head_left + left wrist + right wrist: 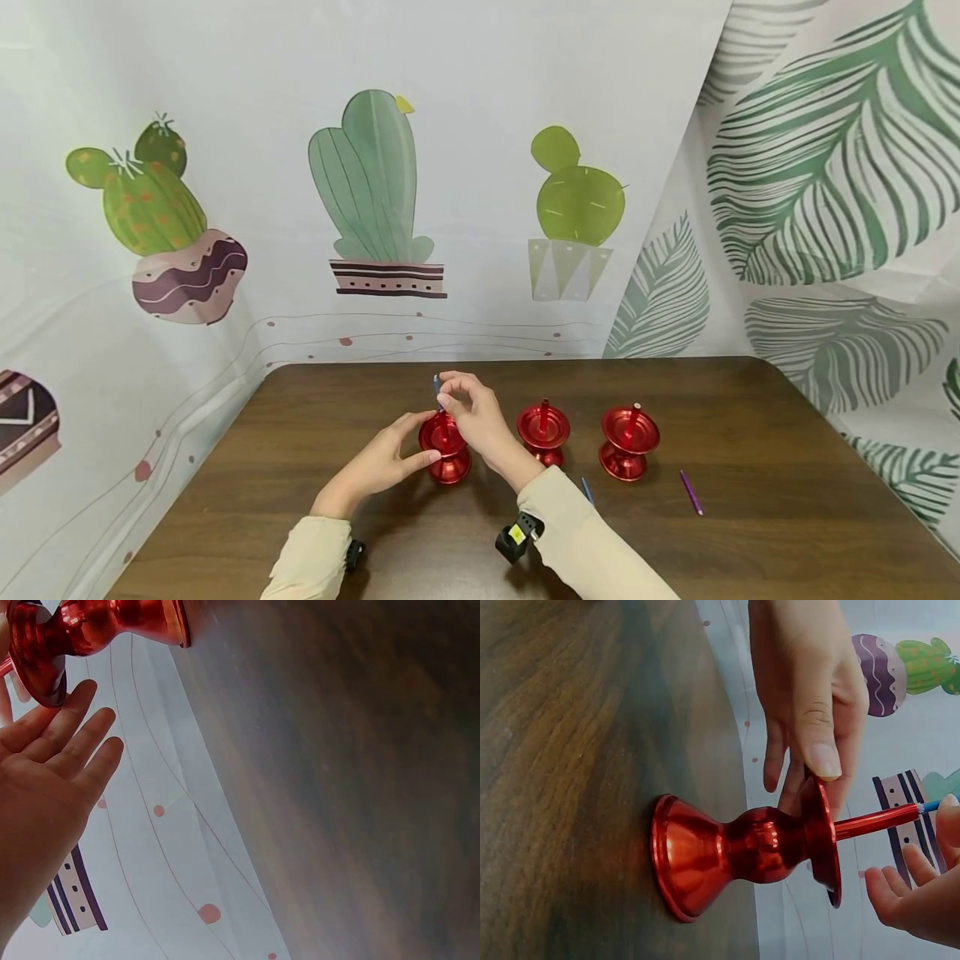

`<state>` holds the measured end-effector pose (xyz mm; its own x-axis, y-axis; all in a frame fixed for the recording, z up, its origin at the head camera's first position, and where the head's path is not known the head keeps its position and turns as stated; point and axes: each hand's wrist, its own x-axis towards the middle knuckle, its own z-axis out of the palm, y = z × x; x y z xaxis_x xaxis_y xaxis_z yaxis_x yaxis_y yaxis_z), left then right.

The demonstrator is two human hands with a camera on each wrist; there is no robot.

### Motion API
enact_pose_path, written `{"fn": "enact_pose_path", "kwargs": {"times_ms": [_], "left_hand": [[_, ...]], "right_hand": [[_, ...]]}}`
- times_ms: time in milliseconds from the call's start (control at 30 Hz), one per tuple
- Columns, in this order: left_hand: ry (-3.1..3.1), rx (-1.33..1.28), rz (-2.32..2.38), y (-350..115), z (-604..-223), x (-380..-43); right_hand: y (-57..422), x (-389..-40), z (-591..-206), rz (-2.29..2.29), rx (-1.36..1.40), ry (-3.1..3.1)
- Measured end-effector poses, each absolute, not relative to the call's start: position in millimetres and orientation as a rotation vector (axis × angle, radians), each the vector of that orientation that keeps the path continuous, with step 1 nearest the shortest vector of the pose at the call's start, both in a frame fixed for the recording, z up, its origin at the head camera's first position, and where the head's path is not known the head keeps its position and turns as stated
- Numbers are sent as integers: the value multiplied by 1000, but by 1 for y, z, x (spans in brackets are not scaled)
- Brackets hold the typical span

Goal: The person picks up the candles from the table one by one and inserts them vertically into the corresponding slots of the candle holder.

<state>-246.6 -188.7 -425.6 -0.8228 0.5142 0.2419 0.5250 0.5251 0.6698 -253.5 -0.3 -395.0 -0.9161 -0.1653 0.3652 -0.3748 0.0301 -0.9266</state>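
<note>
Red holder (450, 469): left hand (381, 460) grips its rim, right hand (480, 422) pinches a blue stick (437, 384); bench edge (345, 367) lies beyond both.

Your red holder (450, 471) is looking like metal, v. glossy & smooth; other 2 holders (623, 463) are showing same finish. Blue stick (436, 384) is looking smooth, mat'l unclear. Table (300, 433) is reading as dk brn wood grain, smooth w/ slight sheen. Backdrop (480, 67) is looking like printed cloth/plastic, can't tell. You're wearing matt cream cloth sleeves (585, 533); wrist cam (512, 542) is looking like blk plastic.
</note>
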Motion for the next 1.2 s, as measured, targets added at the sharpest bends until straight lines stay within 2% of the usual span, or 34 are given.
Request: {"fn": "enact_pose_path", "kwargs": {"times_ms": [367,767,1033,1200], "left_hand": [[-2742,-932,-1215,-189,-428,-248],[-2753,-917,-1214,-190,-429,-246],[-2743,-918,-1213,-189,-429,-246],[-2760,-902,-1223,-189,-428,-245]], "right_hand": [[3,-253,-404,1938,573,-2252],[6,-250,-403,1838,697,-2284],[7,-236,-384,1860,652,-2242],[7,-245,-397,1851,617,-2258]]}}
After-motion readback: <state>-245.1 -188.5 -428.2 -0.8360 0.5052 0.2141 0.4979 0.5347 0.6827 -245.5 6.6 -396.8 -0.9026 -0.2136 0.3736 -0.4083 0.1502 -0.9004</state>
